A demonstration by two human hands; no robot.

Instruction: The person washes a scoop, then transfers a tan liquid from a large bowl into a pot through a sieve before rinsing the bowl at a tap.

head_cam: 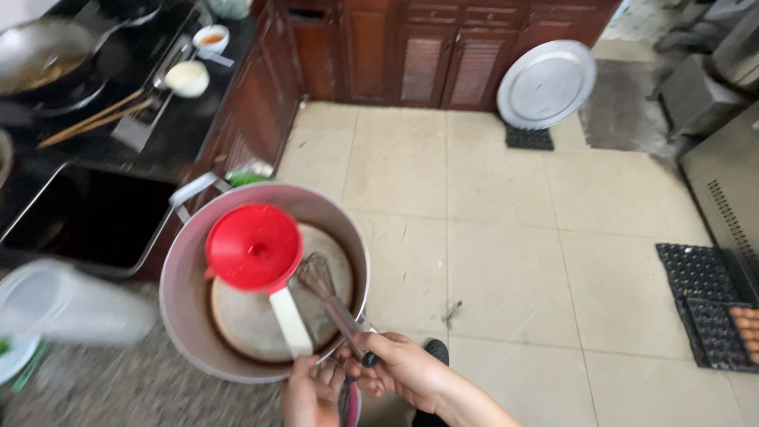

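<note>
A large metal pot (183, 292) is held over the tiled floor, low in the view. Inside it lie a round pale board (245, 320), a red funnel-shaped scoop (253, 247) with a white handle (289, 320), and a wire whisk (318, 278). My right hand (407, 370) grips the whisk's metal handle at the pot's near rim. My left hand (311, 393) sits just below the white handle's end, fingers curled at the rim. Whether it holds the handle or the rim is hidden.
A black counter (190, 119) at left carries a wok (39, 55), two small bowls, chopsticks and a sink (87, 213). A blurred clear container (71, 304) is at lower left. A round metal tray (545, 83) leans on wooden cabinets. Black egg trays (711, 308) lie at right.
</note>
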